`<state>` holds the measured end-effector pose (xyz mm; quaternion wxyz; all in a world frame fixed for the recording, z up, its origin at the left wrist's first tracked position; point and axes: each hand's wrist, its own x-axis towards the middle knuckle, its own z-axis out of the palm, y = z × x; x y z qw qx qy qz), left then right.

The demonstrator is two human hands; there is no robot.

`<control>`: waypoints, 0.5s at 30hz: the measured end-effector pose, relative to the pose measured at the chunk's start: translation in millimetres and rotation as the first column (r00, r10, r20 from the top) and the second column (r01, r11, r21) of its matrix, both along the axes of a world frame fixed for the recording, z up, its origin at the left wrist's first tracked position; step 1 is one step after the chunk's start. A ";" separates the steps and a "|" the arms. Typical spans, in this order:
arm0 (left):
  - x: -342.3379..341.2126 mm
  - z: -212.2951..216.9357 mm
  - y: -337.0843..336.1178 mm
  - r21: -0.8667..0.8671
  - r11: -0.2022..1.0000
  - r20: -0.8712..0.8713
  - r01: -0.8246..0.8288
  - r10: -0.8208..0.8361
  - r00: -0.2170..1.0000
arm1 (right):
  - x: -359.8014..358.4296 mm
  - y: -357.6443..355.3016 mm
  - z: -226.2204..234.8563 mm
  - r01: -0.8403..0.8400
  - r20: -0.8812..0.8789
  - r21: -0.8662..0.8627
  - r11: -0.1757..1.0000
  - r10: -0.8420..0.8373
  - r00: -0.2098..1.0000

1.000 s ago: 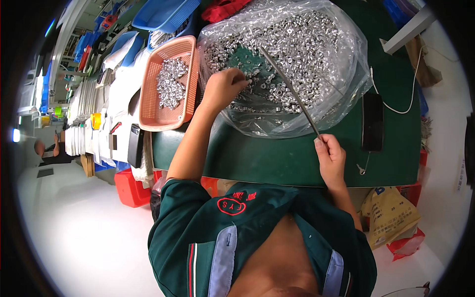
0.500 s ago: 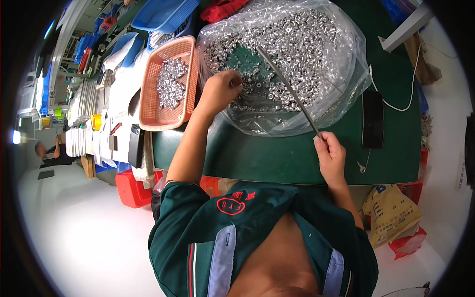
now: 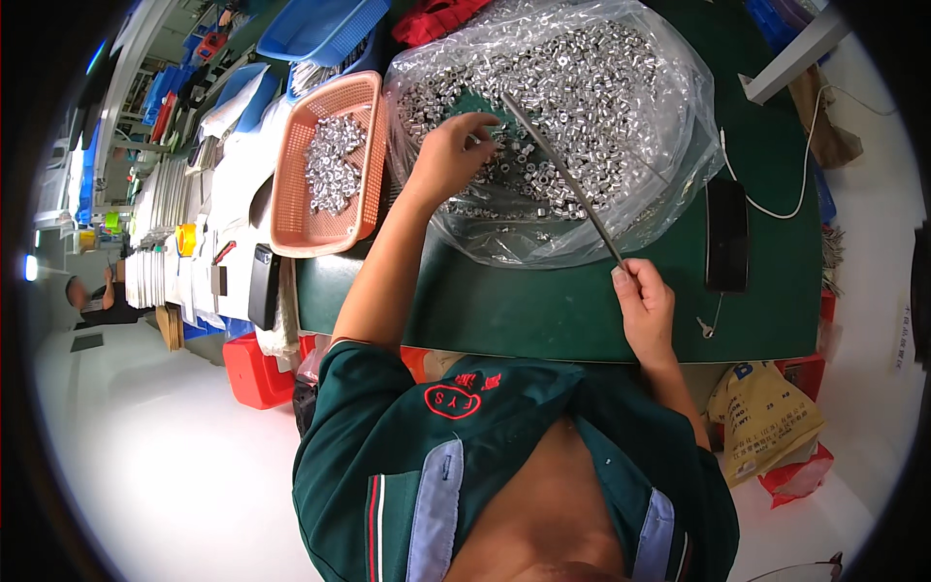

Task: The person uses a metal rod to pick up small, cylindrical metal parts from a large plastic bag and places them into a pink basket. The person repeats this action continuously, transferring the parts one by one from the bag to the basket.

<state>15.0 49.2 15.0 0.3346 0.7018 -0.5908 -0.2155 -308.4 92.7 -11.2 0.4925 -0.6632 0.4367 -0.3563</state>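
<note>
A clear plastic sheet (image 3: pixel 669 165) on the green table (image 3: pixel 543 310) holds a big heap of small silver metal nuts (image 3: pixel 582 87). My left hand (image 3: pixel 448 155) rests in the near left part of the heap, fingers curled over some nuts. My right hand (image 3: pixel 642 303) grips the near end of a long thin metal rod (image 3: pixel 562 179), which slants up and left into the heap, its tip close to my left fingers. An orange plastic basket (image 3: pixel 291 184) with a small pile of the same nuts stands left of the heap.
A black phone (image 3: pixel 726 233) with a white cable lies on the table's right side. Blue baskets (image 3: pixel 315 29) stand at the back left. A red crate (image 3: pixel 254 373) and a yellow bag (image 3: pixel 766 417) sit below the table. Another person (image 3: pixel 92 296) is at far left.
My left hand has shifted slightly within the heap, staying by the rod's tip. My right hand and the rod have hardly moved.
</note>
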 end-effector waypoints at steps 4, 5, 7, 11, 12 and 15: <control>10.2 -6.0 9.4 0.016 1.000 0.241 0.015 -0.019 0.970 | 0.3 0.3 1.1 -0.003 0.000 -0.003 1.000 0.003 1.000; 9.6 -7.5 10.8 0.042 0.998 0.266 0.045 -0.054 0.962 | 0.2 0.4 0.4 -0.002 0.000 -0.001 1.000 0.002 1.000; 7.1 -12.9 11.9 0.038 0.995 0.312 0.089 -0.097 0.945 | -1.1 -0.2 -2.9 -0.010 -0.002 -0.008 1.000 0.010 1.000; 3.9 -18.2 11.0 0.025 0.998 0.283 0.055 -0.059 0.957 | 0.4 0.6 0.6 -0.011 0.007 -0.003 1.000 0.011 1.000; 4.0 -16.3 11.9 0.012 0.999 0.222 0.034 -0.036 0.974 | 0.8 0.3 1.6 -0.008 0.003 0.003 1.000 0.008 1.000; 12.1 -11.2 13.6 0.001 0.998 -0.456 -0.059 0.053 0.888 | 1.4 -0.5 3.1 -0.006 -0.024 0.010 1.000 0.006 1.000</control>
